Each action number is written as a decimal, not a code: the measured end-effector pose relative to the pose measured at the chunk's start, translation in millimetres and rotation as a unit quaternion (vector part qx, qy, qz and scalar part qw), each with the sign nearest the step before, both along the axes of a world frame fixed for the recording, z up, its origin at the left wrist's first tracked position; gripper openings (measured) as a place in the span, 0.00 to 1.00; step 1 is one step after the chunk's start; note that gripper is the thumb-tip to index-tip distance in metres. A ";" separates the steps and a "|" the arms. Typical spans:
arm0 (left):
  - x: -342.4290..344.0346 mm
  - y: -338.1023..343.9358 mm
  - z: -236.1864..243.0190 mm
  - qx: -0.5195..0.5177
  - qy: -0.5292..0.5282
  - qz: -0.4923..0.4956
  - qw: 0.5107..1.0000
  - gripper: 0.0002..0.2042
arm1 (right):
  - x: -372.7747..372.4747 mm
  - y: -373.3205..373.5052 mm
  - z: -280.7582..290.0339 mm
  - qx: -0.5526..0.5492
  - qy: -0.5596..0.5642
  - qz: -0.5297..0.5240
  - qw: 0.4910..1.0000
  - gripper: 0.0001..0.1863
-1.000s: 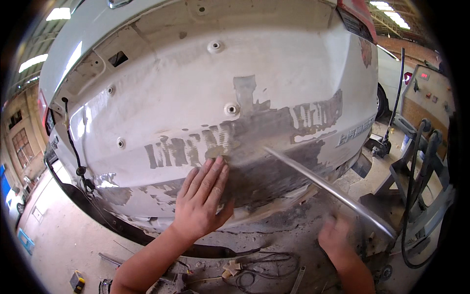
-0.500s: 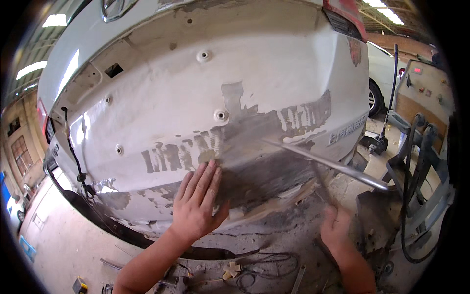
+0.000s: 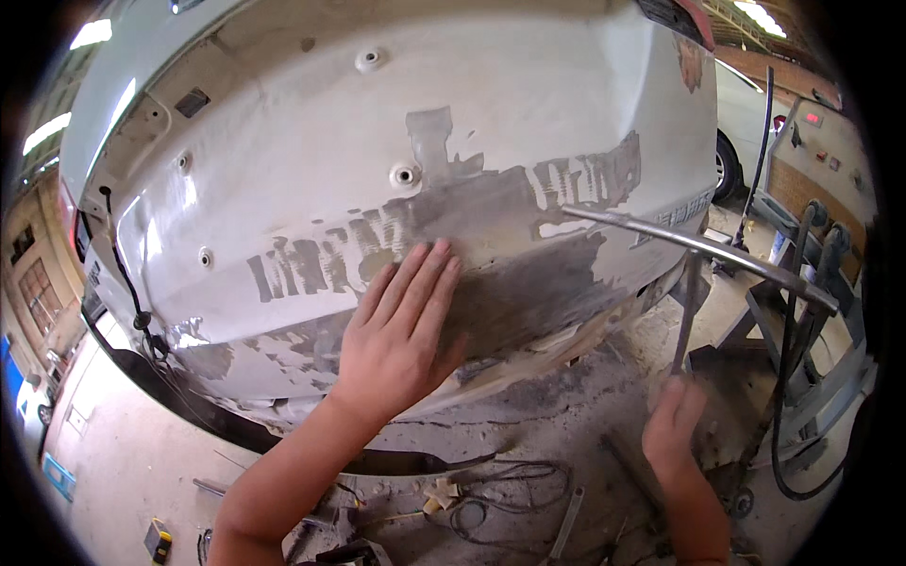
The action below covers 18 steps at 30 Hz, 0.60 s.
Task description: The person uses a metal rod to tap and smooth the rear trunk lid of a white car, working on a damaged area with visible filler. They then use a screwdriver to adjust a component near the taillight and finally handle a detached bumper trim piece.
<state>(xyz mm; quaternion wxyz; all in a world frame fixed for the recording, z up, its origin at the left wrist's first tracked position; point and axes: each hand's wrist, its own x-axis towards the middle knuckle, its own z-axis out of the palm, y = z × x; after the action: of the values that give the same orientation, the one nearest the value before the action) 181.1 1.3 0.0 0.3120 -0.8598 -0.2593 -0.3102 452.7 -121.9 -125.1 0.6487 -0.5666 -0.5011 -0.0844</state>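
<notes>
White car panel (image 3: 528, 94), grey-patched, was positioned before the person; left hand (image 3: 394, 340) was laid flat against it, grip released, apparently for feel. Long-headed hammer (image 3: 703, 249) was clasped by its handle (image 3: 687, 325) in the right hand (image 3: 672, 420), seemingly for reach.

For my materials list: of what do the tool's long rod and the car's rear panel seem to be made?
Long rod: probably bare steel, smooth, from its silvery shine.
Rear panel: likely painted sheet metal, whitish with glossy highlights; dull grey patches could be filler or metal.
</notes>
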 end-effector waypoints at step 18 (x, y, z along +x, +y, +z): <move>2.7 -1.3 1.2 0.002 -0.012 0.020 1.000 0.34 | -17.7 9.8 5.1 -0.030 -0.036 0.081 0.996 0.19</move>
<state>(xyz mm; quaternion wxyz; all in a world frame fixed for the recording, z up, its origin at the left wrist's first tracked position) 183.9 0.0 1.1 0.3169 -0.8499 -0.2792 -0.3150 435.0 -112.1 -120.1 0.6176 -0.5397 -0.5708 -0.0373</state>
